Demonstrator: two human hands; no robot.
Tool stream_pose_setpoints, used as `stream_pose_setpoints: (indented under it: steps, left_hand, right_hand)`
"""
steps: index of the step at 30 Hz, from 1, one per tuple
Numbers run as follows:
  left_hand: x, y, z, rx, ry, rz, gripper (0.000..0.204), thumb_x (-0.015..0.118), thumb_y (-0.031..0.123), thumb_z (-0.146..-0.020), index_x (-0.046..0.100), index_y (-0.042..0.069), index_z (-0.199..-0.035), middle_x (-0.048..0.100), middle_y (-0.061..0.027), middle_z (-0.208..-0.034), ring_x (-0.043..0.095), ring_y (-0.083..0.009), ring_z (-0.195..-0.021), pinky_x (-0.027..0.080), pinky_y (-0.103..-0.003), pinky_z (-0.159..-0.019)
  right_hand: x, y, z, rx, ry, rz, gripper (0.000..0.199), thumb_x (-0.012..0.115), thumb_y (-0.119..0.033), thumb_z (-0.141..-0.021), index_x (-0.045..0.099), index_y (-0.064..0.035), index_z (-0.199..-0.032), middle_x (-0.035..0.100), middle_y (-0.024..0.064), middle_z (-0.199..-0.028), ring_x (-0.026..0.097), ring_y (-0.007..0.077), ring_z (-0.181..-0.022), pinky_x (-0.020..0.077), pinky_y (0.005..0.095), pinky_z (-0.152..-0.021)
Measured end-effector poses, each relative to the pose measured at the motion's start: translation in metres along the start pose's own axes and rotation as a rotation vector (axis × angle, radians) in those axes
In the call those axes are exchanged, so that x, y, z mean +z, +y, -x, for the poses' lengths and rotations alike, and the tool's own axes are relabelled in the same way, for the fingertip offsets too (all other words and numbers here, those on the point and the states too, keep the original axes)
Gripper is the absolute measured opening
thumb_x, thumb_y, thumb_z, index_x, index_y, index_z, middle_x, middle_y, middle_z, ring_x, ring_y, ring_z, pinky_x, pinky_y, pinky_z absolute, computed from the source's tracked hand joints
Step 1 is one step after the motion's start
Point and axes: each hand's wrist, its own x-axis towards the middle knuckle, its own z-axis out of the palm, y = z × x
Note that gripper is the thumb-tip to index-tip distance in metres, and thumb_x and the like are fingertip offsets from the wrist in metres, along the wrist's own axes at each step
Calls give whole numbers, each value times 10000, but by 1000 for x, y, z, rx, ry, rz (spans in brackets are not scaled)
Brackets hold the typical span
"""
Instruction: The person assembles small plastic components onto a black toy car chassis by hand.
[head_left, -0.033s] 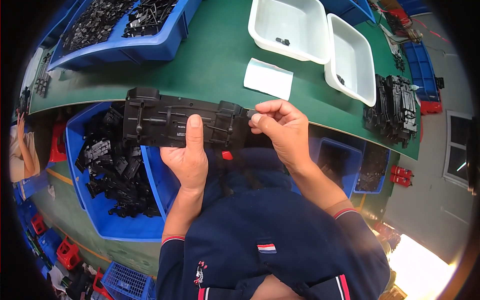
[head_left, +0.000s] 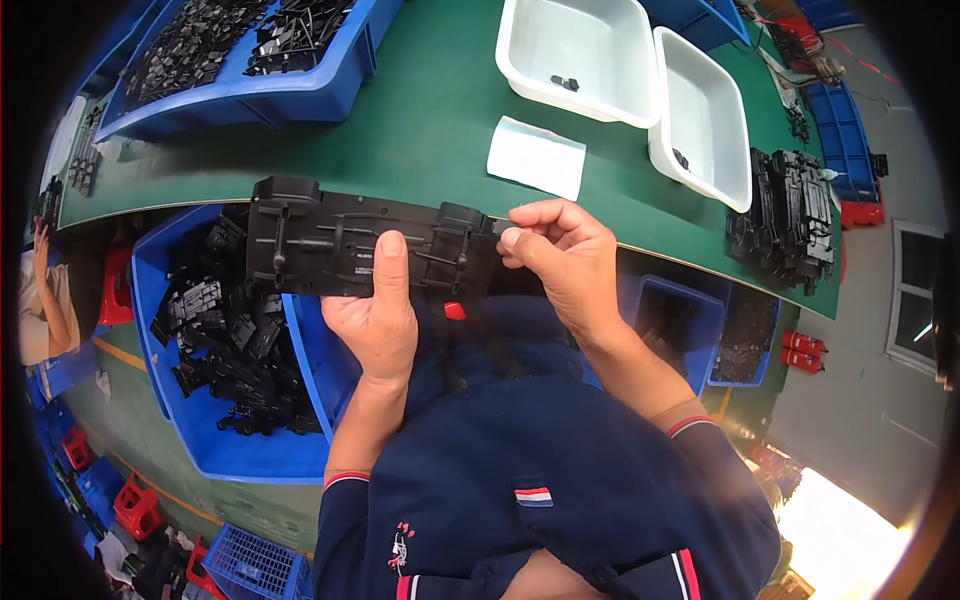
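A long black plastic chassis-like part [head_left: 350, 240] is held level at the table's near edge, ribs and raised blocks facing up. My left hand [head_left: 375, 315] grips it from the near side, thumb lying across the top and fingers hidden underneath. At its right end, my right hand [head_left: 565, 255] pinches a small dark piece [head_left: 501, 228] between thumb and forefinger. That piece touches or nearly touches the chassis end; its shape is mostly covered by my fingertips.
Two white tubs [head_left: 580, 60] with small black pieces stand on the green table [head_left: 430, 110] near a white paper [head_left: 537, 158]. Stacked black parts [head_left: 790, 215] lie at right. A blue bin [head_left: 345, 85] holds small parts; a blue crate [head_left: 220, 465] below holds black parts. Another person's arm [head_left: 50, 300] shows far left.
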Motion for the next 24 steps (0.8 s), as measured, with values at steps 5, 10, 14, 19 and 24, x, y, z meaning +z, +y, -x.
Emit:
stream_pose_setpoints:
  steps: [5,10,14,19,24]
  left_hand:
    - [3,5,4,105,-43,-71,160,617,20,-869,589,-7,-1024,615,-21,-957,555,-83,-838,448,-226,-774]
    - [-4,6,9,77,-121,-118,311,607,44,-870,523,-29,-1160,586,-63,-1062,551,-135,-942,430,-275,-865]
    - [-5,7,11,123,-161,-149,296,606,35,-869,524,-26,-1146,587,-65,-1053,553,-142,-928,434,-275,-855]
    - [-5,7,12,167,-188,-152,299,603,19,-865,519,-19,-1149,588,-69,-1050,560,-148,-918,445,-280,-843]
    - [-3,8,11,179,-227,-106,320,599,3,-860,503,-14,-1165,590,-80,-1055,568,-152,-934,457,-285,-844]
  right_hand:
    - [1,2,1,-30,5,36,131,650,15,-799,609,34,-922,646,79,-804,622,115,-701,540,252,-658]
    - [1,4,1,-39,10,68,130,653,21,-797,616,36,-921,645,72,-800,615,102,-704,538,243,-656]
    - [1,3,0,-40,6,66,126,652,29,-798,617,38,-920,643,70,-797,612,99,-701,536,236,-657]
    - [0,3,0,-47,3,76,123,655,28,-801,618,39,-917,641,67,-796,607,95,-699,531,231,-654]
    - [0,3,0,-68,5,110,117,656,26,-804,621,37,-916,641,60,-789,602,86,-696,520,220,-645]
